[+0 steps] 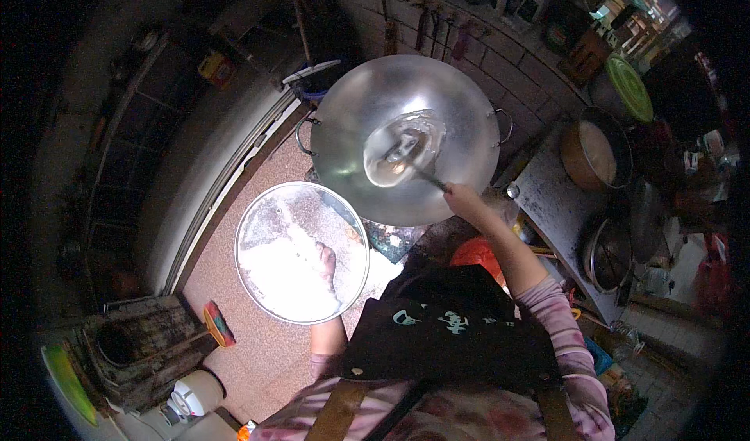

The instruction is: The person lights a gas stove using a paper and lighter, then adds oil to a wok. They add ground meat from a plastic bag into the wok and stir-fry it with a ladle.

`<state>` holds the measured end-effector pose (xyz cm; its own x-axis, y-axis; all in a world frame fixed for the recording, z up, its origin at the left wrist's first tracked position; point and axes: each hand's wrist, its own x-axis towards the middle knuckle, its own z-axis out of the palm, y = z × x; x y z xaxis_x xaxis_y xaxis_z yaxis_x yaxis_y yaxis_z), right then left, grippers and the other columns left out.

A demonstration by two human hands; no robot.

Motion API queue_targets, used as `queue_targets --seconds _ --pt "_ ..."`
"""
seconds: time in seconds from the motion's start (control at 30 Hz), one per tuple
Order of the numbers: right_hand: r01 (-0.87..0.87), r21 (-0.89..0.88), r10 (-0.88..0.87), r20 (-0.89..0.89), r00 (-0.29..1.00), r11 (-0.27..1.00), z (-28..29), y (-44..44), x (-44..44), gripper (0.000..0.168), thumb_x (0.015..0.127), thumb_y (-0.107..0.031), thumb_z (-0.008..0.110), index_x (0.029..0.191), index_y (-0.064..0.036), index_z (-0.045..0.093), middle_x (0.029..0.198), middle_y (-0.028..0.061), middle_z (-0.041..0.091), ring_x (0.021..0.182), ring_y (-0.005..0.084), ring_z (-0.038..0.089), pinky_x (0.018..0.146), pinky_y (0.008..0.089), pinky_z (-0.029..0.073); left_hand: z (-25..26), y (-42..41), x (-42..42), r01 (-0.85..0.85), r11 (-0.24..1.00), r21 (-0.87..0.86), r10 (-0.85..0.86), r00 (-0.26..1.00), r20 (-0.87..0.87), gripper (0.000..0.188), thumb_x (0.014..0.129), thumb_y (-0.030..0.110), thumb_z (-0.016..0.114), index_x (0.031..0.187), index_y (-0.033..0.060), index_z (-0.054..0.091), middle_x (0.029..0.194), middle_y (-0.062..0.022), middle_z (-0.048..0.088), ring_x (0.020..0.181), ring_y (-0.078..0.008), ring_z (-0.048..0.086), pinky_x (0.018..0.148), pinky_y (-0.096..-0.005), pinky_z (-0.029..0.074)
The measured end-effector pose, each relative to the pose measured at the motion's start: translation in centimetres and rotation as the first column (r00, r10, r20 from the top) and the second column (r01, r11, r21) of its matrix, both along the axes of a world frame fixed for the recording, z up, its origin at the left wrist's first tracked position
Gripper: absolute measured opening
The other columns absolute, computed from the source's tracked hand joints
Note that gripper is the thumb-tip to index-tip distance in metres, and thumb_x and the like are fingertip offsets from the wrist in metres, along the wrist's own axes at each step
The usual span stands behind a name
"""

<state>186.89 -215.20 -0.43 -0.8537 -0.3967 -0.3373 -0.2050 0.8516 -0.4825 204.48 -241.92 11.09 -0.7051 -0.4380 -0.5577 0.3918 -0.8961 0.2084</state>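
Note:
A large steel wok (345, 180) with two loop handles stands before me, holding a pool of whitish liquid (379, 170) at its bottom. My right hand (463, 201) is closed around the handle of a ladle or turner (432, 179); its head dips into the liquid and is partly blurred. At the wok's lower left, my left hand (327, 260) holds a round, clear glass lid (275, 224) with a metal rim. The fingers show through the glass from behind, and strong glare whitens the lower part. The hand's exact grip on the lid is hard to make out.
To the right, a metal worktop (548, 209) carries a deep pot (589, 154) and a dark pan (609, 253). A red plastic container (477, 255) sits below the wok's right side. Utensils (435, 31) hang on the tiled wall behind. A colourful brush (219, 324) is at lower left.

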Motion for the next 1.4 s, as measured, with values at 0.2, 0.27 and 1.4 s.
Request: queue_targets --seconds 0.2,0.27,1.4 --pt "-0.134 0.199 0.112 0.117 0.987 0.971 10.7 2.8 2.6 0.024 0.075 -0.023 0.046 0.083 -0.004 0.057 0.079 0.0182 0.057 0.076 0.0334 0.054 0.067 0.0420 0.043 -4.0 -3.2 2.9 0.092 0.981 -0.170 -0.150 0.917 -0.370 0.021 0.075 0.025 0.039 0.066 0.0064 0.043 0.040 0.0011 0.026 0.031 -0.0080 0.019 0.032 -0.0209 0.017" --pt "-0.184 0.219 0.152 0.154 0.976 0.958 11.7 3.5 2.1 0.023 0.074 -0.023 0.047 0.082 -0.004 0.058 0.079 0.0174 0.057 0.076 0.0327 0.055 0.067 0.0410 0.043 -3.9 -3.2 3.5 0.045 0.992 -0.120 -0.080 0.948 -0.308 0.022 0.075 0.026 0.039 0.067 0.0065 0.043 0.040 0.0012 0.026 0.031 -0.0079 0.019 0.032 -0.0209 0.017" --pt "-0.052 0.295 0.052 0.007 0.999 0.954 2.1 3.0 0.9 0.031 0.074 -0.019 0.044 0.091 0.006 0.048 0.083 0.0201 0.055 0.072 0.0361 0.054 0.064 0.0402 0.045 -2.1 -3.5 -0.9 0.241 0.912 -0.331 -0.361 0.854 -0.373 0.027 0.075 0.028 0.041 0.068 0.0029 0.045 0.041 -0.0033 0.034 0.032 -0.0101 0.029 0.032 -0.0228 0.025"
